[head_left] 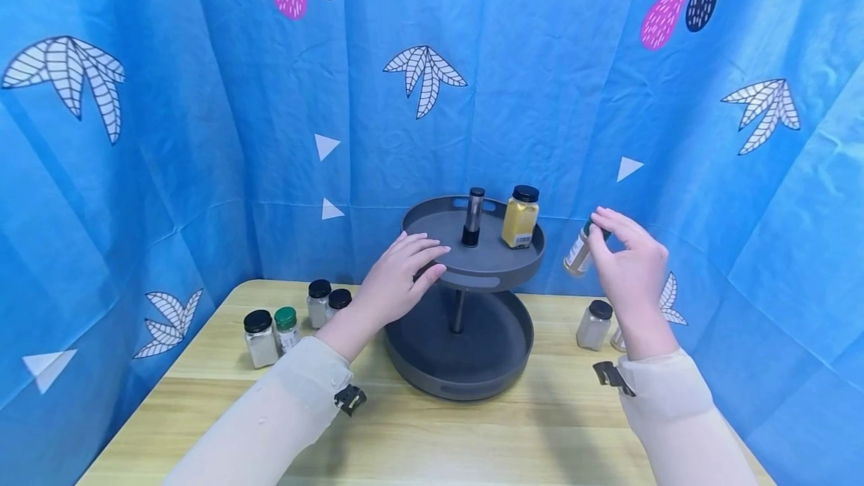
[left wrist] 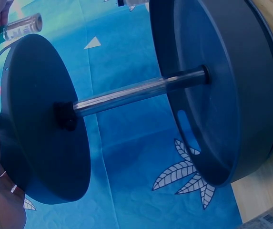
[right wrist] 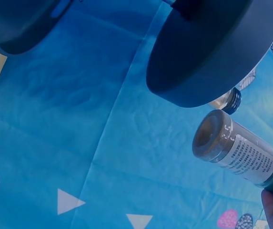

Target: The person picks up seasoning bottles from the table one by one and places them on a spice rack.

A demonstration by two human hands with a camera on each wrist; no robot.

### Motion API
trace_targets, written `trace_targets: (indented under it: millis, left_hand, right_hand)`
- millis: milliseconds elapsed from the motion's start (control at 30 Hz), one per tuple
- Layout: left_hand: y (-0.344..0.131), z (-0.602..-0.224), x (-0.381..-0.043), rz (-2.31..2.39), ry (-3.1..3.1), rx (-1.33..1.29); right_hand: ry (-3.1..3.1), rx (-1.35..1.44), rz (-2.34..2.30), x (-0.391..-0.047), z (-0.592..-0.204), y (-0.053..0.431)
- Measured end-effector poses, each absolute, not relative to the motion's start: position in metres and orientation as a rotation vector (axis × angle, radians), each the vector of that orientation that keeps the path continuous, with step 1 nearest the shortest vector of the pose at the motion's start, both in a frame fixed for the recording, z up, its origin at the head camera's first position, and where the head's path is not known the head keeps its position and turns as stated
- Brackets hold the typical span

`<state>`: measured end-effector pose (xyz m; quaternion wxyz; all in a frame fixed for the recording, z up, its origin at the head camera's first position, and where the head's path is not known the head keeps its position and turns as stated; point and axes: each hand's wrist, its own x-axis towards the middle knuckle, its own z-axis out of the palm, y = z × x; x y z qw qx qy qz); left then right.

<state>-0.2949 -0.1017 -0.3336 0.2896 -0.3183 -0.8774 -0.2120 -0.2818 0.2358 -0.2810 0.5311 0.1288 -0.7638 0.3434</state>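
Observation:
A two-tier dark grey turntable organiser stands on the table. My left hand rests at the left rim of its upper tray, fingers stretched over the edge and thumb nearer the front. To the right of that tray, my right hand pinches a small spice jar by its green lid. This jar hangs tilted in the air, its base toward the tray. In the right wrist view, the jar shows a white printed label and brownish contents. On the upper tray stands a yellow jar with a black lid, right of the central post.
The lower tray lies beneath the upper one. Several jars, one a green-lidded jar, stand at the table's left. A black-lidded jar stands at the right, partly in front of another jar. A blue patterned curtain hangs behind the wooden table.

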Motion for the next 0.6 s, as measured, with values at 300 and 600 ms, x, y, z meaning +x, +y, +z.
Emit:
trace_targets:
  millis: [300,600]
  left_hand:
    - [-0.102,-0.333,-0.295,-0.559,-2.329,-0.851]
    - [-0.102,-0.333,-0.293,-0.564,-2.340,-0.849]
  right_hand:
    - [-1.754,0.373,0.809,-0.284,-0.268,0.225]
    - [-1.727,0.410,0.807,-0.286,-0.257,0.216]
